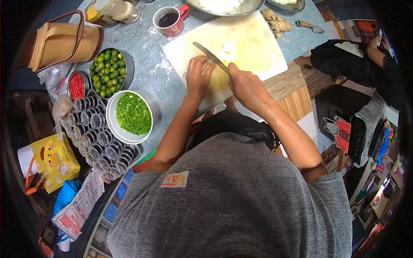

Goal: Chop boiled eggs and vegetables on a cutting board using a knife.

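Observation:
My right hand (246,85) grips the handle of a kitchen knife (211,57), whose blade points up and to the left across a white cutting board (258,32). My left hand (198,75) is near the blade, fingers bent, over the board's left part; whether something small is between its fingers cannot be told. Beyond the blade lie a few white peeled pieces (229,46), possibly onion or garlic. The board bears yellowish stains. Above it stands a steel bowl (226,13) with chopped white pieces, and ginger root (280,25) lies off its upper right corner.
Left of the board are a red mug (171,25) of dark liquid, a bowl of green citrus (108,72), red chillies (76,86), a tub of chopped green onion (134,114) and lidded small cups (96,121). A peeler or small knife (309,26) lies right. Another person (348,64) sits at right.

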`<state>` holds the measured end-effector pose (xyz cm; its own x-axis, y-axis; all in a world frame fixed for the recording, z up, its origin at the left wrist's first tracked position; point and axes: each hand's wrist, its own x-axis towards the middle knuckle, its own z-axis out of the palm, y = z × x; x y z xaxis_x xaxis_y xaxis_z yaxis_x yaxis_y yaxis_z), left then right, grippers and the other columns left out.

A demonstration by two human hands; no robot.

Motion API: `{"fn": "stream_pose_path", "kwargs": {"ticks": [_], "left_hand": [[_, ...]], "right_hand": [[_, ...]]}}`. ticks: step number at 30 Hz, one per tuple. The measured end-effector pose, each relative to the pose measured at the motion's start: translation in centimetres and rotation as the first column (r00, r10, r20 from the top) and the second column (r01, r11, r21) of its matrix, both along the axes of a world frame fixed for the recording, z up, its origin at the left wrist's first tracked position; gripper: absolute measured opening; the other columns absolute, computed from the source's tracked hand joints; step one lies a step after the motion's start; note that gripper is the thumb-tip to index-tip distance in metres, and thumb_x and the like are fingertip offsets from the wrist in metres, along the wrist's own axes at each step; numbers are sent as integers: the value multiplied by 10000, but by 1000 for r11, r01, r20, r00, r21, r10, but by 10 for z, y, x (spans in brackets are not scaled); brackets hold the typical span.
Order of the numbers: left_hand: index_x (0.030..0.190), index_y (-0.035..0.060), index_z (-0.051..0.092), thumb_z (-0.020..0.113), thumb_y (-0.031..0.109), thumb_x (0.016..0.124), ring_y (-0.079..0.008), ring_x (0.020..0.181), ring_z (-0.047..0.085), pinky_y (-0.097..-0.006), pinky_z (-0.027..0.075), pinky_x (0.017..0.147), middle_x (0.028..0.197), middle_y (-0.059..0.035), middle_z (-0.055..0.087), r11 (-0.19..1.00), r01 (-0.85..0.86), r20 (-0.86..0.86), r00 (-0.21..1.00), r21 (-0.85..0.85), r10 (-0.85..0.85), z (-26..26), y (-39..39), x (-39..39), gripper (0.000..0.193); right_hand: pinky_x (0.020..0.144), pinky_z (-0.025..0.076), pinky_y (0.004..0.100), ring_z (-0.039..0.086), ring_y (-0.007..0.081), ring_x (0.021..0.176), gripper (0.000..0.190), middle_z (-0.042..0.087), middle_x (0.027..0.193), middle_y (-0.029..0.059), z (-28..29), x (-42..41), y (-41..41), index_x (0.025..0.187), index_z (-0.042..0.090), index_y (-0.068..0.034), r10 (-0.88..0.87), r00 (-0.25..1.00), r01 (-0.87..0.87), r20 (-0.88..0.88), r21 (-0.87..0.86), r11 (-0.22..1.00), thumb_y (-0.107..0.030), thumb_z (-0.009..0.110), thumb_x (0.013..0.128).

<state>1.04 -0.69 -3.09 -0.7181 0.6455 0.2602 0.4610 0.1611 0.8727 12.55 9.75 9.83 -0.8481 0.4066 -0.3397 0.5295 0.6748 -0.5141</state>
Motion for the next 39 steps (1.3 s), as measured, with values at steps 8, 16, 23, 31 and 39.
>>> {"fn": "stream_pose_path", "kwargs": {"ticks": [8, 16, 23, 31, 39], "left_hand": [[1011, -22, 603, 705, -3, 784, -232, 944, 622, -321, 577, 816, 1056, -138, 573, 1000, -4, 9, 1000, 21, 4, -3, 3, 2, 250], [1173, -1, 499, 736, -9, 761, -257, 1094, 561, -329, 572, 838, 1233, -149, 480, 993, 115, 62, 992, -19, -113, 12, -4, -13, 475], [1214, 58, 562, 735, 31, 685, -327, 1143, 508, -381, 444, 970, 1264, -138, 538, 751, 442, -207, 778, -490, -593, 50, 20, -52, 558], [1120, 9, 618, 783, 113, 676, -352, 1040, 552, -402, 475, 901, 1072, -168, 566, 647, 445, -109, 767, -619, -632, 57, 24, -52, 485], [1101, -70, 601, 825, 171, 656, -418, 946, 580, -433, 490, 843, 1027, -269, 563, 818, 138, -37, 981, -559, -191, 55, 11, -7, 553]], "right_hand": [[646, 467, 545, 608, 470, 745, 140, 624, 757, 275, -44, 8, -1, 960, 462, 6, -60, 989, 59, -134, -12, 998, -116, 486, 895], [579, 447, 530, 582, 467, 650, 102, 584, 672, 267, -11, 18, 19, 883, 454, 10, -66, 935, 66, -348, -12, 998, -88, 483, 895], [603, 420, 525, 559, 468, 697, 114, 562, 713, 260, -5, 42, 33, 914, 434, -4, -113, 952, 123, -285, 16, 992, -101, 493, 924], [609, 454, 533, 593, 453, 703, 108, 608, 740, 239, -5, 60, 27, 913, 463, -10, -108, 946, 126, -305, 40, 991, -117, 476, 908], [619, 456, 519, 587, 450, 723, 122, 596, 746, 232, -39, 56, 12, 927, 442, -16, -127, 972, 117, -199, -64, 991, -121, 502, 921]]}}
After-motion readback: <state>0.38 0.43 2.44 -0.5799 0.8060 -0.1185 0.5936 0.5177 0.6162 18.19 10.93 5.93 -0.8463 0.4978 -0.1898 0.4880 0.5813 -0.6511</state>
